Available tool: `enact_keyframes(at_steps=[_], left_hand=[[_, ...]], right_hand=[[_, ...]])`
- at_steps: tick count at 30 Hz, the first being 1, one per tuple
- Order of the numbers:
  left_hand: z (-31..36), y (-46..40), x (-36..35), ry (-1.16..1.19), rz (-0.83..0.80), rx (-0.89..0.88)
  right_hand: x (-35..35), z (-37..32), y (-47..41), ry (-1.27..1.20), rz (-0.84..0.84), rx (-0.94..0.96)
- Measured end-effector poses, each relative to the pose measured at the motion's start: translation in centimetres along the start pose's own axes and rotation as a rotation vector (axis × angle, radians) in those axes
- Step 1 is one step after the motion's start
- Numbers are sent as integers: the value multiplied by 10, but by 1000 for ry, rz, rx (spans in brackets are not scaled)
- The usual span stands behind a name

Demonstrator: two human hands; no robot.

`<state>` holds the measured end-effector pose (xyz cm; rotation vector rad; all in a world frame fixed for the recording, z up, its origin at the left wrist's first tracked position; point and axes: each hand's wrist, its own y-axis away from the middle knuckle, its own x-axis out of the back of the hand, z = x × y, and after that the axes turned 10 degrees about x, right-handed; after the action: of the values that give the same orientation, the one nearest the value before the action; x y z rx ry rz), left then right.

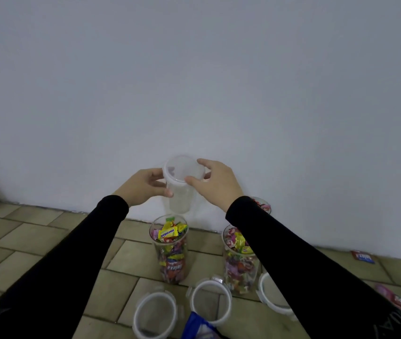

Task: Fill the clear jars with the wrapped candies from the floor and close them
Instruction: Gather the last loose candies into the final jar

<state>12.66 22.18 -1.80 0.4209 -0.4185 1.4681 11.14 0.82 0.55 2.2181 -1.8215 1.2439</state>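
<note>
A: Tiled floor [35, 241], white wall. Empty jar [181, 196] held up, left hand [145, 185] gripping its side, right hand [215, 182] pinching the lid [183, 170].

B: Light, slick, probably flexes. Grip mid-body, below the rim.

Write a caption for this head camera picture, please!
Both hands, left and right, lift an empty lidded jar above two candy-filled open jars.

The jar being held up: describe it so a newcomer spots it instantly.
Look at the white wall, above the tiled floor. Both hands, left hand and right hand, hold a clear jar there. Unlike the candy-filled jars below, it is empty and lidded.
</note>
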Motion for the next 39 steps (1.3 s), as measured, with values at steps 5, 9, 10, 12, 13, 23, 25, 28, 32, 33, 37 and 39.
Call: enact_keyframes(at_steps=[5, 9, 10, 12, 13, 23, 25, 28, 32, 33, 37, 39], left_hand=[[58, 36, -11, -248, 260, -251], [81, 78, -67, -30, 237, -461], [84, 87, -83, 25, 237, -489], [91, 102, -117, 106, 242, -506], [93, 108, -135, 138, 245, -501], [131, 168, -288, 543, -6, -215], [138, 177, -310, 561, -110, -171], [144, 186, -340, 562, -184, -66], [152, 201, -379, 573, -269, 49], [154, 205, -386, 559, -295, 47], [160, 220, -411, 515, -329, 91], [155, 222, -421, 471, -363, 85]], right_hand=[[41, -28, 36, -240, 298, 62], [75, -33, 71, -345, 471, 16], [84, -32, 81, -369, 488, 3], [101, -26, 103, -406, 508, -22], [108, -22, 115, -417, 525, -24], [167, 28, 232, -142, 549, 176], [180, 42, 250, -61, 586, 220], [205, 59, 277, 24, 622, 225], [231, 87, 310, 164, 553, 180], [233, 93, 314, 213, 544, 183], [254, 110, 332, 332, 487, 172], [266, 113, 339, 353, 459, 187]])
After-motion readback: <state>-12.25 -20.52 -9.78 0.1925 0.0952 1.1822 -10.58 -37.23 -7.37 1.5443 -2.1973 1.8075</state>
